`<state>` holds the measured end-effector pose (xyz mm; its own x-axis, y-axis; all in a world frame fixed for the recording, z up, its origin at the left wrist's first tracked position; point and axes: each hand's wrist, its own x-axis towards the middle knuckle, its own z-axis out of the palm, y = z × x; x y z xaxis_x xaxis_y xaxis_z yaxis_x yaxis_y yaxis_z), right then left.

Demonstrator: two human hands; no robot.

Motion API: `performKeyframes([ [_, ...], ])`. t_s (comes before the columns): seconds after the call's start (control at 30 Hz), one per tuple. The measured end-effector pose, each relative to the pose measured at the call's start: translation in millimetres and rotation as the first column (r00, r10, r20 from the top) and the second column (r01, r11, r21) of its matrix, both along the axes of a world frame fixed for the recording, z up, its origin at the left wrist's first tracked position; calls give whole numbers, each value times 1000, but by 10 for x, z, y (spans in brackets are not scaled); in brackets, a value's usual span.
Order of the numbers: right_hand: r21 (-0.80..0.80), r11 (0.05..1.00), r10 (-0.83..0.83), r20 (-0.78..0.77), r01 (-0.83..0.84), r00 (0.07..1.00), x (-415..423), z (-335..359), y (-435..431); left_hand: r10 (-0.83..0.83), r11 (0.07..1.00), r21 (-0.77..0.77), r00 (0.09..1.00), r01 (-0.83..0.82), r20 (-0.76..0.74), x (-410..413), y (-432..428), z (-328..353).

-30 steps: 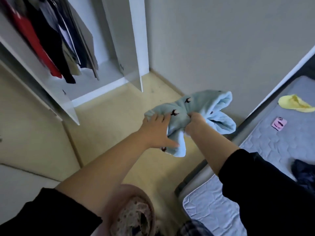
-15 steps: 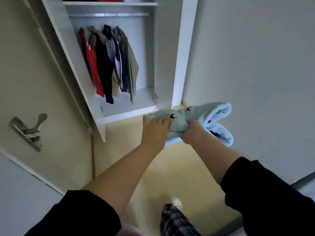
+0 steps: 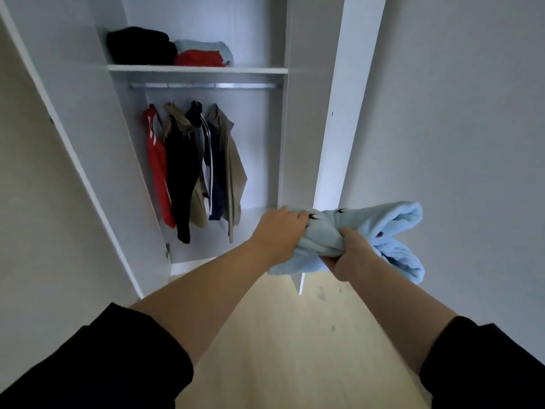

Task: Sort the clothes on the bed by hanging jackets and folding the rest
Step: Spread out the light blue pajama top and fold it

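Head view: left hand (image 3: 277, 234) and right hand (image 3: 351, 249) each clench their grip on a soft, fleecy blue garment (image 3: 383, 222), rolled thick.

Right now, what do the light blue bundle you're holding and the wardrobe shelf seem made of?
The light blue bundle: probably fleece or plush; thick, matte, fuzzy, with puffy rolled edges and small dark printed motifs. The wardrobe shelf: likely white laminated board; smooth, flat, matte face with a crisp straight edge.
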<state>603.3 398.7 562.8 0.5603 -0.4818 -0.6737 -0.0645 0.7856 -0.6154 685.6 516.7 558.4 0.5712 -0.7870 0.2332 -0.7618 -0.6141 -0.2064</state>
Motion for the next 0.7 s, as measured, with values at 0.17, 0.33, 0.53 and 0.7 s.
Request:
performKeyframes([
  [0.17,-59,984,175,85,-170,981,954,224,-205,163,987,-17,986,-163,25,800,-127,173],
  [0.33,-72,954,300,188,-291,935,1943,424,-75,237,971,-5,962,-239,137,1649,114,442],
  [0.53,-181,916,399,306,-359,864,3286,807,21,244,970,-46,933,-240,264,2962,344,808],
  [0.7,-176,934,357,377,-312,855,4615,1516,78,279,960,-114,888,-255,365,4341,409,1513],
])
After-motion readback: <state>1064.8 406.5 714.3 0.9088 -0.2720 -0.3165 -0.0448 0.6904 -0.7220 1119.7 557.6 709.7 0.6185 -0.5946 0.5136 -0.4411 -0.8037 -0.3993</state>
